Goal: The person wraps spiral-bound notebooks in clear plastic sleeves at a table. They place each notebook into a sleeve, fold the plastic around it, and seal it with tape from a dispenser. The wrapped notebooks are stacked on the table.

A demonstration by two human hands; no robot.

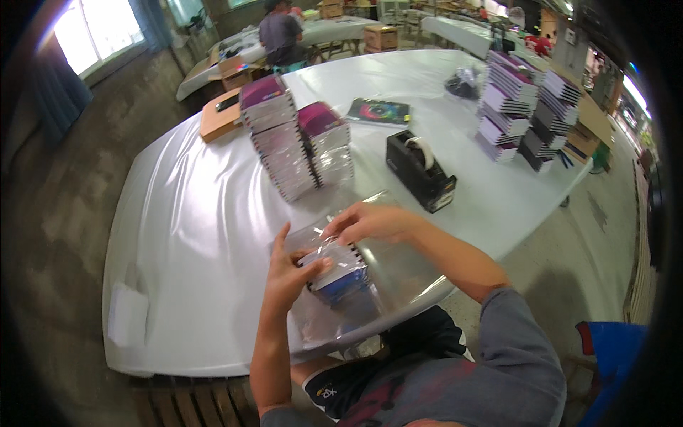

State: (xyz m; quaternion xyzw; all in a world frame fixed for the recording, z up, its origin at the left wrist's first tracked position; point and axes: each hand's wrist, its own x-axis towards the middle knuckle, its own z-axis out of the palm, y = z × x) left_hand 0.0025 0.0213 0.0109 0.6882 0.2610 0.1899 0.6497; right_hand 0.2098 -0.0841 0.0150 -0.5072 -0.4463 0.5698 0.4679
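Observation:
Near the front edge of the table lies a small bundle of spiral-bound notebooks (340, 276), white-sided with blue toward me, in clear plastic. My left hand (290, 270) grips the bundle's left side, its thumb across the plastic and its index finger pointing up. At the far side of the bundle, my right hand (370, 222) pinches the clear plastic film (329, 240) with curled fingers. Under and around the bundle spreads a larger clear plastic sheet (405, 274). A black tape dispenser (416, 174) with a roll of tape stands beyond my right hand.
Wrapped notebook stacks (284, 149) with purple tops stand beyond my left hand. Taller notebook stacks (506, 107) rise at the far right, beside a cardboard box (589, 128). A dark colourful booklet (379, 111) lies at the back. A person (279, 35) sits at another table.

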